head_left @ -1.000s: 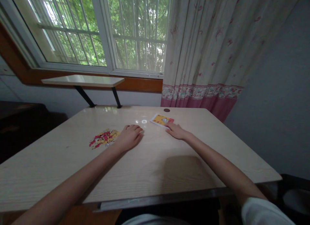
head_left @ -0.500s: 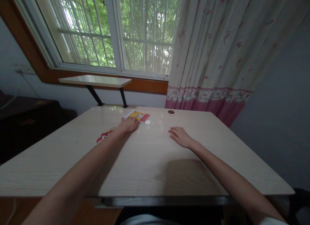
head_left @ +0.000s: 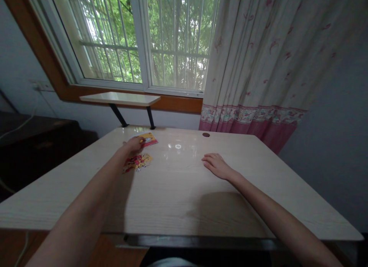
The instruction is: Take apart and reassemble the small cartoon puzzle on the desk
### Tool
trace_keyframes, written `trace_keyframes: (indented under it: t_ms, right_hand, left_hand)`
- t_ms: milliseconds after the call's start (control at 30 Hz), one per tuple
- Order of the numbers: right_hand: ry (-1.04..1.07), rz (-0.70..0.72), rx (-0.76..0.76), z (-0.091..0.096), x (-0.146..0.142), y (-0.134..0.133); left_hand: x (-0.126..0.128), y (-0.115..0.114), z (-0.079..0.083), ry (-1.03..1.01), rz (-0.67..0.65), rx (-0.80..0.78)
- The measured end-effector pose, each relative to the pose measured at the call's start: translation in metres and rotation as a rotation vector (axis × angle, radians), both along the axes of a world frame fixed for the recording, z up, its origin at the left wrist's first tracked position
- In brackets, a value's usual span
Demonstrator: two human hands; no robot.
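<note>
At the back left of the table, my left hand (head_left: 133, 144) is on a yellow and red picture card (head_left: 149, 139), its fingers bent over the card's left part. The hand covers some of the printed picture. Just nearer to me lies a cluster of small red, yellow and white pieces (head_left: 140, 162), like jigsaw pieces; my left wrist and forearm pass beside it and hide its left edge. My right hand (head_left: 216, 165) rests palm down on the bare tabletop right of centre, fingers stretched out, holding nothing.
The pale wooden table (head_left: 172, 198) has a round brown cable-hole cover (head_left: 206, 135) near its back edge. A small raised shelf (head_left: 120, 99) on black supports stands at the back left. Behind are a barred window (head_left: 172, 40) and a flowered curtain (head_left: 247, 67).
My left hand has moved left along the table, and the picture card has moved with it. More of the cluster of pieces shows. My right hand stays in place; the camera view has shifted slightly.
</note>
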State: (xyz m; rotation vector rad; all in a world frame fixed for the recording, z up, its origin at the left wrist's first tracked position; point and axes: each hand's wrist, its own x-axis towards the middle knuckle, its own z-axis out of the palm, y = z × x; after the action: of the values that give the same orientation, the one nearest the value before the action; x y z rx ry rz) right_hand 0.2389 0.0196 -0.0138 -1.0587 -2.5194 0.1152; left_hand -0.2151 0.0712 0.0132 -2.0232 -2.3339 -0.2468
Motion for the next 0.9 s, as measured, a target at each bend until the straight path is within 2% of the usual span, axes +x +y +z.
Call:
trace_keyframes:
  t_ms: [233, 433, 567, 667, 767, 833, 900]
  right_hand:
    - [0.039, 0.006, 0.032, -0.001, 0.001, -0.001]
    - [0.087, 0.025, 0.074, -0.005, 0.005, 0.002]
    - [0.108, 0.016, 0.092, -0.006, 0.005, 0.003]
    - [0.136, 0.014, 0.115, -0.008, 0.007, 0.005]
    - [0.168, 0.015, 0.133, -0.015, 0.014, 0.01]
    - [0.184, 0.029, 0.167, -0.023, 0.02, 0.013]
    - [0.204, 0.068, 0.22, -0.027, 0.022, 0.015]
  left_hand:
    - [-0.007, -0.001, 0.001, -0.027, 0.064, -0.05]
    - [-0.007, -0.009, -0.004, -0.028, 0.033, -0.034]
    - [0.0, -0.021, 0.002, 0.002, 0.0, 0.01]
    - [0.004, -0.034, 0.02, 0.042, -0.014, 0.058]
    - [0.003, -0.061, 0.051, 0.094, -0.048, 0.054]
    - [-0.002, -0.097, 0.077, 0.124, -0.082, 0.017]
    - [-0.006, -0.153, 0.106, 0.14, -0.115, -0.037]
